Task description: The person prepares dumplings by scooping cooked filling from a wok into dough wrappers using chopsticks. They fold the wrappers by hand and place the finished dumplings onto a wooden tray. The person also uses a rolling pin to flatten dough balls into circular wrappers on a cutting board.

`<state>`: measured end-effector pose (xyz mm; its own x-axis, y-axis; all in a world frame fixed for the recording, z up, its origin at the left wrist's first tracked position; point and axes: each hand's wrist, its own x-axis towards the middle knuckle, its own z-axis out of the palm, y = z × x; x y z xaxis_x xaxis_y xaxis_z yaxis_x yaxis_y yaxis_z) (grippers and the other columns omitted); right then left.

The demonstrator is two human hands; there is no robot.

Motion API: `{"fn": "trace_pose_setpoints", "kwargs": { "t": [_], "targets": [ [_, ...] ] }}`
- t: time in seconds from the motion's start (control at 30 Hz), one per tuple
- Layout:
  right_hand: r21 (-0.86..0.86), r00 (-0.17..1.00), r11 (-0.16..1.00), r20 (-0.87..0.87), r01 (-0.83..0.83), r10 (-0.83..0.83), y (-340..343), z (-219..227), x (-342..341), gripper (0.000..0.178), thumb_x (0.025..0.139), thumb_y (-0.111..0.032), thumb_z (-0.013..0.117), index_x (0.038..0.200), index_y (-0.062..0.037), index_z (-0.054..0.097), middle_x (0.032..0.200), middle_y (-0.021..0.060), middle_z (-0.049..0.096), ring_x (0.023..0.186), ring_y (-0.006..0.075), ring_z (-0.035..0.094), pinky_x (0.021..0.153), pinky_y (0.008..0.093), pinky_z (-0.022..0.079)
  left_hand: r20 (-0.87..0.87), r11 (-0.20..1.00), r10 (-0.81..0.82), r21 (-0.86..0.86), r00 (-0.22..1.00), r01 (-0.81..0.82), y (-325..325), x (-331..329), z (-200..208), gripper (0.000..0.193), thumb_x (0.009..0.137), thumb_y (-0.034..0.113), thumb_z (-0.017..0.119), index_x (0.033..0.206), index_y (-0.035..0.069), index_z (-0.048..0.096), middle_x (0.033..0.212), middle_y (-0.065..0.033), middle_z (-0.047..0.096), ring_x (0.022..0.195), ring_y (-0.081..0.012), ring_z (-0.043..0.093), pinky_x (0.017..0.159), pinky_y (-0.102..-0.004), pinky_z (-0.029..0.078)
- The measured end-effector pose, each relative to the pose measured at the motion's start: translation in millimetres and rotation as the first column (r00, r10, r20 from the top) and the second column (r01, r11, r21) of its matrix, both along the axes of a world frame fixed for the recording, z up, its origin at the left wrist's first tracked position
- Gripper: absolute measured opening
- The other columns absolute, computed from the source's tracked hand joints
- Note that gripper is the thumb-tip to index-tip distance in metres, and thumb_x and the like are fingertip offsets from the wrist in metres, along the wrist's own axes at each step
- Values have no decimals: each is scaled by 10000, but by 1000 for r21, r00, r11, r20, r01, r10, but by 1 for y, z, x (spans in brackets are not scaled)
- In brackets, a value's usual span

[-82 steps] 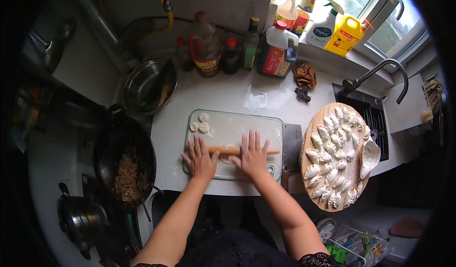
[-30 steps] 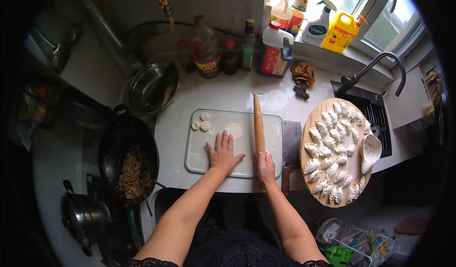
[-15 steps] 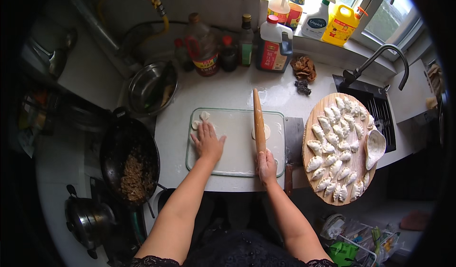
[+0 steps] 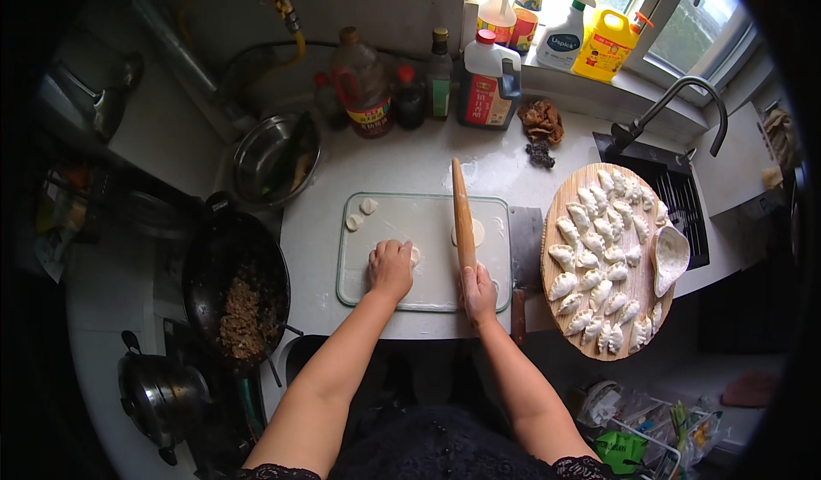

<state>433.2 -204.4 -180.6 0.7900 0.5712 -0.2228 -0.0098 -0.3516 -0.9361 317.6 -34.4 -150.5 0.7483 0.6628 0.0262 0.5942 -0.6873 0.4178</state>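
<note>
My right hand (image 4: 479, 293) grips the near end of a wooden rolling pin (image 4: 463, 215), which points away from me over the right part of a pale cutting board (image 4: 389, 299). Partly under the pin lies a flat round dough wrapper (image 4: 477, 231). My left hand (image 4: 392, 270) is on the middle of the board, fingers curled at a small piece of dough (image 4: 416, 256) that shows beside it. Two more dough pieces (image 4: 369, 206) sit at the board's far left corner.
A round wooden board (image 4: 560, 309) on the right bears many folded dumplings and a white bowl (image 4: 670, 260). Between the boards lies a cleaver (image 4: 525, 232). A wok (image 4: 198, 283) with minced filling stands left. Bottles (image 4: 489, 82) line the back, near a sink (image 4: 694, 198).
My left hand has moved right and nearer, from the two dough pieces at the far left to mid-board, closing on a dough piece. My right hand still holds the rolling pin.
</note>
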Motion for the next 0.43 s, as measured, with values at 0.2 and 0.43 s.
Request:
{"fn": "trace_pose_setpoints", "kwargs": {
  "t": [0.2, 0.43],
  "targets": [
    [4, 996, 1000, -92, 17, -17, 0, 14, -4, 329, 939, -325, 480, 1041, -27, 571, 688, 96, 572, 620, 229, 573, 591, 359, 444, -5, 987, 1, -158, 1000, -2, -10, -12, 24, 308, 690, 141, 720, 992, 120, 659, 1065, -64, 554, 1046, -278, 478, 886, -416, 385],
    [1, 1000, 1000, -9, 8, -8, 1, 6, -2, 357, 934, -347, 488, 1093, -39, 576, 707, 101, 596, 639, 244, 588, 608, 360, 453, 53, 986, -166, -22, 985, 167, -29, -45, 4, 505, 678, 194, 745, 1159, 127, 610, 1326, -125, 460, 1220, -318, 417, 1044, -405, 321]
  ]
}}
